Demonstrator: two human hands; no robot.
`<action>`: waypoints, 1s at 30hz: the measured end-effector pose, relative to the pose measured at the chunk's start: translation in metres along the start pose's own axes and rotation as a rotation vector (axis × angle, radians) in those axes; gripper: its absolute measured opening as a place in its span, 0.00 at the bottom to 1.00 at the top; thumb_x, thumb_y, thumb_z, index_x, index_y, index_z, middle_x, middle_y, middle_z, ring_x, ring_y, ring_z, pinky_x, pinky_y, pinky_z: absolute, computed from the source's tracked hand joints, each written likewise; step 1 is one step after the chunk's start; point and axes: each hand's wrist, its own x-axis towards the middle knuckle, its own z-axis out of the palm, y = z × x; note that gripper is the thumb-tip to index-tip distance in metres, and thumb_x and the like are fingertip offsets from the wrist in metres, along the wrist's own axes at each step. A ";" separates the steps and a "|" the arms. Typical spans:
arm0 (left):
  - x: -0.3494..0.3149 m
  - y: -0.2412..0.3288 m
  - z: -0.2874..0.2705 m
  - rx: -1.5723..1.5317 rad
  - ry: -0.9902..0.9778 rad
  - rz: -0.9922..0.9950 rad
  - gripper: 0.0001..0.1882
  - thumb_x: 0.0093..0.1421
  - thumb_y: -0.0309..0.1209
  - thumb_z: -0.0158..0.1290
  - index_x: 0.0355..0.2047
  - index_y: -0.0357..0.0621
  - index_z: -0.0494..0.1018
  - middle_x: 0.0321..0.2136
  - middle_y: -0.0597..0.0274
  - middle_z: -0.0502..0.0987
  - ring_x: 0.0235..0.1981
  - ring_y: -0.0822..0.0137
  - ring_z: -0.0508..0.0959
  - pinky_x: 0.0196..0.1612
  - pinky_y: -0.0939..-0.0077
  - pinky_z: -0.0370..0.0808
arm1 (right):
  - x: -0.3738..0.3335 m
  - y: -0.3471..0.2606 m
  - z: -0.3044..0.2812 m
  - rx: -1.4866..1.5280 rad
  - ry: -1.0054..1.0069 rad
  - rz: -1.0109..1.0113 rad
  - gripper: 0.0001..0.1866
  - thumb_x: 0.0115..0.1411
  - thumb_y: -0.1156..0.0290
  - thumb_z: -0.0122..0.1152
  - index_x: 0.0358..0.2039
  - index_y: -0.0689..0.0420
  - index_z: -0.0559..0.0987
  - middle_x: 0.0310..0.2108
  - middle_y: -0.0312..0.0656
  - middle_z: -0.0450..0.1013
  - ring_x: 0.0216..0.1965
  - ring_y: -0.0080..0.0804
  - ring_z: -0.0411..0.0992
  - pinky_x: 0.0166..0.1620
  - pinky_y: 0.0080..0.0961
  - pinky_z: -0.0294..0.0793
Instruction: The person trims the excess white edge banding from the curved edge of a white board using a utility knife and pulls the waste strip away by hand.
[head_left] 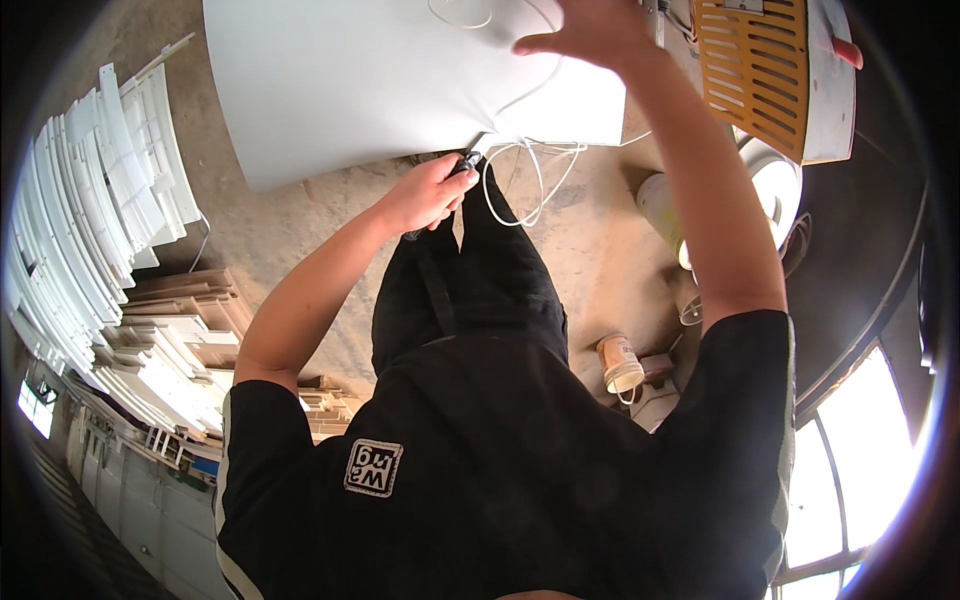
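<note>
A large white panel (330, 90) spans the upper part of the view in front of me. My left hand (430, 193) is closed round a black-handled tool (466, 163), just at the panel's near edge. The tool's pale tip touches or overlaps that edge; its exact kind does not show. A thin white cord (540, 190) hangs in loose loops beside the tool and runs up across the panel. Over the panel's far right part, my right hand (600, 35) is spread with its thumb stretched to the left. The upper frame edge cuts off some fingers.
White strips (110, 170) are stacked at the left, with brownish boards (190, 300) behind. A yellow slotted guard (752, 70) on a machine stands at the upper right. Below it are a white bucket (662, 215) and a smaller tub (620, 362) on the concrete floor.
</note>
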 end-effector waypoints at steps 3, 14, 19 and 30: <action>0.005 0.007 0.005 -0.018 0.019 -0.019 0.14 0.76 0.40 0.46 0.37 0.43 0.66 0.22 0.70 0.66 0.17 0.77 0.64 0.20 0.77 0.66 | 0.004 0.018 -0.004 -0.168 -0.011 -0.017 0.70 0.36 0.35 0.81 0.74 0.57 0.58 0.76 0.56 0.50 0.76 0.50 0.50 0.71 0.44 0.63; 0.036 0.002 0.018 0.196 0.009 0.103 0.13 0.76 0.40 0.47 0.42 0.43 0.66 0.21 0.73 0.63 0.16 0.79 0.62 0.17 0.77 0.62 | 0.010 0.006 0.001 -0.227 -0.116 0.088 0.75 0.35 0.33 0.80 0.75 0.60 0.52 0.77 0.59 0.41 0.78 0.52 0.41 0.74 0.43 0.58; 0.044 0.003 0.025 0.202 -0.011 0.152 0.12 0.76 0.39 0.46 0.44 0.42 0.65 0.19 0.74 0.61 0.16 0.79 0.62 0.15 0.78 0.60 | 0.011 0.002 -0.003 -0.201 -0.145 0.101 0.75 0.35 0.33 0.80 0.75 0.60 0.51 0.77 0.59 0.40 0.78 0.52 0.41 0.74 0.43 0.58; 0.092 0.024 0.086 0.199 0.025 0.217 0.13 0.76 0.40 0.46 0.44 0.42 0.66 0.19 0.70 0.64 0.15 0.75 0.64 0.17 0.73 0.64 | 0.009 0.008 -0.001 -0.138 -0.081 0.068 0.75 0.34 0.35 0.82 0.74 0.61 0.52 0.77 0.59 0.43 0.78 0.54 0.42 0.73 0.46 0.60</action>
